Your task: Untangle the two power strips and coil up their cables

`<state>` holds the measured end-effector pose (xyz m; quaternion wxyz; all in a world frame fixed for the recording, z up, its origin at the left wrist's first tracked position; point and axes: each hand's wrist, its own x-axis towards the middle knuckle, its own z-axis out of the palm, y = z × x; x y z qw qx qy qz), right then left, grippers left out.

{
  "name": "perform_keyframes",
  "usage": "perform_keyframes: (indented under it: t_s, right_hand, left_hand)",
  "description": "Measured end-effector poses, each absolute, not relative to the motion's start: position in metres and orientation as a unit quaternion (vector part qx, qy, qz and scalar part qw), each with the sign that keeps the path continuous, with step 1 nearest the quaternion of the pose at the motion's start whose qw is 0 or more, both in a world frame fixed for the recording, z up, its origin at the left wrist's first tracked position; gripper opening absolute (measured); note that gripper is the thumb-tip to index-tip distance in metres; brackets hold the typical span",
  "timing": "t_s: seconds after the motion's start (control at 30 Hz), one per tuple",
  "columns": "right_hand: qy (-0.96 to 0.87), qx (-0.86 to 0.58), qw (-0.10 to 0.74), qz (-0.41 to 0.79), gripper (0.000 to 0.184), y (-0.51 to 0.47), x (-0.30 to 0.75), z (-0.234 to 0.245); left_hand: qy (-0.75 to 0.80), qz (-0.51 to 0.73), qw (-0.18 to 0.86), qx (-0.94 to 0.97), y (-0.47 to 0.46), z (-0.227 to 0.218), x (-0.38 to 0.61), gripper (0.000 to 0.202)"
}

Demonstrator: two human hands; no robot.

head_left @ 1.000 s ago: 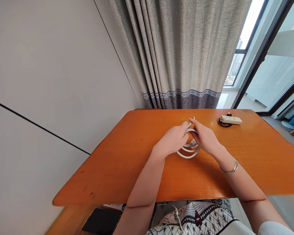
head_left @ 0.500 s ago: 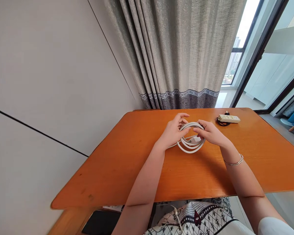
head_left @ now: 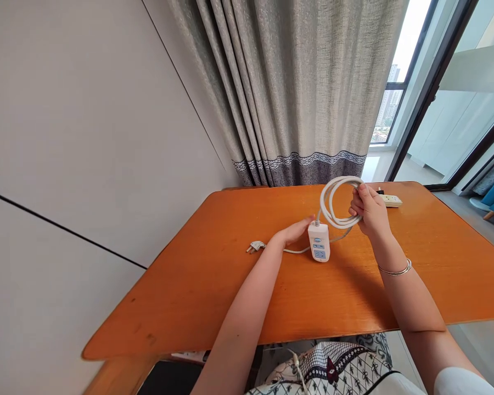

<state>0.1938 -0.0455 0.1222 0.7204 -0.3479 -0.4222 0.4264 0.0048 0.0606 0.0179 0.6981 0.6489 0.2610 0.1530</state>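
Note:
My right hand [head_left: 369, 210] is closed round the looped white cable [head_left: 337, 202] of a small white socket block [head_left: 319, 244], holding the coil up above the orange table [head_left: 214, 285]. The block hangs from the coil with its lower end on or near the tabletop. My left hand [head_left: 294, 232] is beside the block, fingers stretched out flat and close to its left side. A loose stretch of cable runs left along the table to the white plug [head_left: 255, 247], which lies by itself.
A second white power strip [head_left: 390, 201] with a dark cable lies at the far right of the table, partly behind my right hand. Grey curtain [head_left: 296, 88] hangs behind the table, a wall stands to the left, and a dark flat object [head_left: 168, 378] lies below the table's near edge.
My right hand has lifted the coil up and to the right. The socket block now hangs free, the plug end has dropped onto the table at the left, and my left hand has let go.

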Motion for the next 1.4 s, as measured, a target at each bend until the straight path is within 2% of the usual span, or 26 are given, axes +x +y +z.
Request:
perform_keyframes:
  t_s: [0.13,0.27,0.33,0.5,0.57,0.7,0.83,0.93,1.0,1.2,1.33,1.4]
  right_hand:
    - [-0.390,-0.342,0.755,0.402,0.047,-0.046,0.197,0.124]
    - [-0.338,-0.321,0.800,0.378,0.043,-0.048,0.205,0.130]
    - [-0.300,-0.297,0.822,0.382,0.043,-0.048,0.210,0.132]
    - [-0.242,-0.268,0.851,0.380,0.046,-0.046,0.218,0.133]
    - [-0.235,-0.268,0.858,0.369,0.046,-0.045,0.221,0.133]
    - [-0.230,-0.267,0.871,0.342,0.045,-0.046,0.225,0.135]
    - [-0.244,-0.270,0.870,0.333,0.045,-0.046,0.231,0.136]
    - [-0.278,-0.299,0.847,0.342,0.046,-0.045,0.239,0.135]
    - [-0.304,-0.317,0.827,0.350,0.045,-0.044,0.244,0.134]
    - [-0.379,-0.356,0.770,0.370,0.046,-0.047,0.237,0.131]
    - [-0.433,-0.386,0.719,0.384,0.048,-0.052,0.222,0.132]
    - [-0.457,-0.397,0.690,0.397,0.048,-0.057,0.216,0.134]
  left_hand:
    - [0.218,0.092,0.733,0.637,0.065,0.009,0.000,0.067]
    - [0.250,0.039,0.719,0.647,0.063,0.007,0.000,0.038]
    - [0.254,0.021,0.703,0.663,0.060,0.005,0.004,0.030]
    - [0.253,-0.032,0.628,0.735,0.047,-0.001,0.022,0.027]
    - [0.231,-0.076,0.620,0.746,0.039,-0.003,0.032,0.034]
    - [0.166,-0.172,0.626,0.742,0.019,-0.001,0.045,0.059]
    - [0.120,-0.208,0.599,0.764,0.003,0.020,0.044,0.057]
    - [0.165,-0.143,0.530,0.819,0.004,0.047,0.027,0.038]
    - [0.212,-0.042,0.431,0.876,0.011,0.067,0.007,0.023]
    - [0.357,0.256,0.194,0.877,0.020,0.113,-0.043,0.025]
    - [0.365,0.391,-0.012,0.845,0.014,0.120,-0.048,0.020]
    - [0.385,0.441,-0.069,0.807,0.011,0.119,-0.045,0.020]
